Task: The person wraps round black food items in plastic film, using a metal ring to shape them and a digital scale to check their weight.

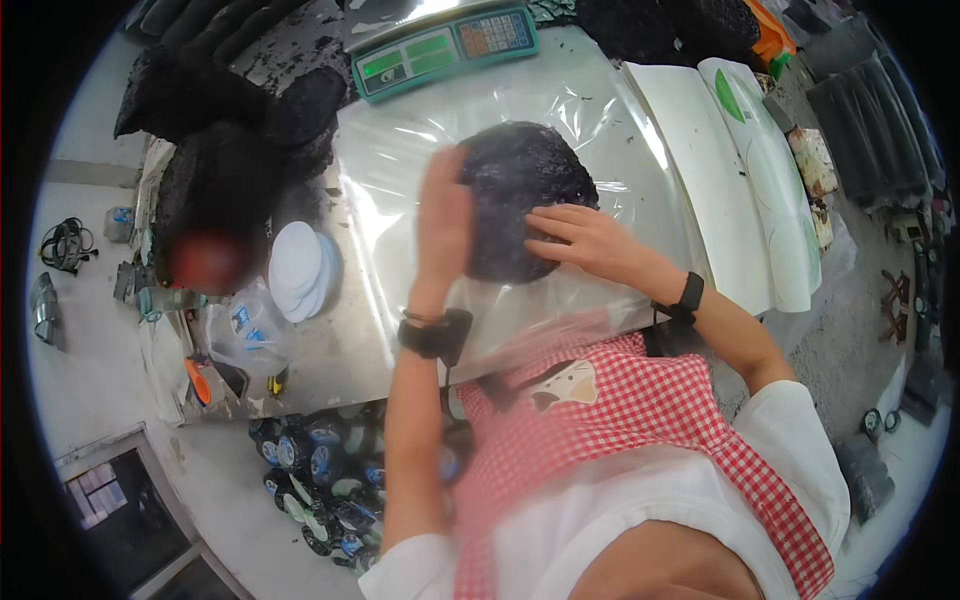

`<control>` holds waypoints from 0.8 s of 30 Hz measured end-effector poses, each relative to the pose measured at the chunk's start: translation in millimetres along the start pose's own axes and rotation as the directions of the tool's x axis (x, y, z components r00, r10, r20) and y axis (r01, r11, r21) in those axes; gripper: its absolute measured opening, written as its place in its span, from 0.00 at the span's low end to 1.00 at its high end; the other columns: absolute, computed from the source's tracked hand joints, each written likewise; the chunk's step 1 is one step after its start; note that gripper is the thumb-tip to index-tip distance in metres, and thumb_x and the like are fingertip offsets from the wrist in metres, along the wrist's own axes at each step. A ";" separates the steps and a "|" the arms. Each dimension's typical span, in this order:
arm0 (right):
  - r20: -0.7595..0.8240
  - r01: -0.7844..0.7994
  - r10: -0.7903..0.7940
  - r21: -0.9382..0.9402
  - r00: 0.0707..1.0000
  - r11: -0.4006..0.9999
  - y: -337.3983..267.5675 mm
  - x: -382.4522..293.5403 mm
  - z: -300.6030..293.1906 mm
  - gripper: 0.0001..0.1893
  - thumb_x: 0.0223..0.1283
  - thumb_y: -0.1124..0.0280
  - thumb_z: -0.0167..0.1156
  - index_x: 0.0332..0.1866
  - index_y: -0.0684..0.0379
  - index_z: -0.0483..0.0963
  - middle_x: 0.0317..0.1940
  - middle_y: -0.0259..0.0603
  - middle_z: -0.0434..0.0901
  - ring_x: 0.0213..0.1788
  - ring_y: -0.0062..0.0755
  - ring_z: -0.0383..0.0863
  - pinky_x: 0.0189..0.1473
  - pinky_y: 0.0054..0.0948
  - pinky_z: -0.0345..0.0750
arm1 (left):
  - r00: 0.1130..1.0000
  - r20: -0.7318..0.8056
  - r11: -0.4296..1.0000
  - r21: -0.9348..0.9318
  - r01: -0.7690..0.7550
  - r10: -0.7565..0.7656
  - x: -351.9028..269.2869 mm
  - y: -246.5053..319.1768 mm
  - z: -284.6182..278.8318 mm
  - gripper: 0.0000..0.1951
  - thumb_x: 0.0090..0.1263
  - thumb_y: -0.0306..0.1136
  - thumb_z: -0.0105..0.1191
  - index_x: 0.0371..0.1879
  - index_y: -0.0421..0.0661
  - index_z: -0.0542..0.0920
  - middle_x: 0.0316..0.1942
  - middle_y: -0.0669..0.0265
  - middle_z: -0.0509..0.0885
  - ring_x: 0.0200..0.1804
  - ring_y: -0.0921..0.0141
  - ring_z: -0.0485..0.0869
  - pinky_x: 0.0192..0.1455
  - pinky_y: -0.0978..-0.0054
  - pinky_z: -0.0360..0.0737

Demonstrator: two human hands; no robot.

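A round, dark, rough-surfaced cake of material [517,195], which looks like pressed seaweed, lies on clear plastic sheeting [637,187] spread over the metal table. My left hand [444,214], motion-blurred, is at the cake's left edge with its fingers extended; whether it touches is unclear. On the cake's lower right part rest the spread fingers of my right hand [566,234]. Beyond the sheeting stands a green digital scale [446,52] with lit displays. White round discs [295,262] lie in an overlapping pile left of the sheeting.
Heaped dark material [217,165] is at the left, with more at the back right. A crumpled plastic bag [247,326] and orange-handled scissors [198,382] lie near the left edge. White printed sheets [765,195] cover the right side. Packed round packages [330,465] sit below the table.
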State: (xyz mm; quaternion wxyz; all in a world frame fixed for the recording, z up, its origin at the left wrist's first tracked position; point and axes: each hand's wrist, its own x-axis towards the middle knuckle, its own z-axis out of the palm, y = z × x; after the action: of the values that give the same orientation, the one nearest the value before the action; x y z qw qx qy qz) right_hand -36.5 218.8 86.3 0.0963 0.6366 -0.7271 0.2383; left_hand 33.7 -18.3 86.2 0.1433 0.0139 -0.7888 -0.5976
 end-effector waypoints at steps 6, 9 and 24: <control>0.092 -0.194 0.173 0.314 0.981 0.930 58.1 20.3 -13.3 0.15 0.51 0.70 0.62 0.46 0.58 0.76 0.47 0.44 0.79 0.47 0.45 0.79 0.50 0.35 0.77 | 0.921 0.390 0.526 0.783 -0.334 0.004 6.6 0.6 35.9 0.26 0.69 0.61 0.45 0.67 0.77 0.71 0.78 0.65 0.52 0.79 0.56 0.46 0.70 0.33 0.35; -0.320 -0.361 0.427 0.246 0.846 0.900 97.3 59.2 12.1 0.10 0.53 0.70 0.63 0.39 0.61 0.77 0.38 0.45 0.79 0.42 0.48 0.78 0.46 0.37 0.76 | 0.907 0.415 0.525 0.788 -0.321 -0.068 11.2 -3.7 42.3 0.30 0.67 0.66 0.44 0.69 0.76 0.68 0.79 0.65 0.49 0.79 0.55 0.43 0.71 0.35 0.31; -0.009 0.021 -0.022 -0.129 1.000 0.991 96.5 74.2 67.1 0.04 0.42 0.70 0.62 0.25 0.57 0.77 0.30 0.33 0.75 0.40 0.30 0.78 0.38 0.25 0.79 | 0.816 0.479 0.527 0.808 -0.264 -0.325 12.0 -45.9 62.4 0.34 0.70 0.64 0.40 0.71 0.58 0.66 0.73 0.48 0.54 0.76 0.48 0.44 0.69 0.30 0.36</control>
State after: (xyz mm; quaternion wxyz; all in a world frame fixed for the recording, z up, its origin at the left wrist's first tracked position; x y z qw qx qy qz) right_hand -131.9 129.4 39.4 0.1437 0.6355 -0.7336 0.1931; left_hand 0.2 24.8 30.0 -0.1396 -0.0853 -0.9800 -0.1133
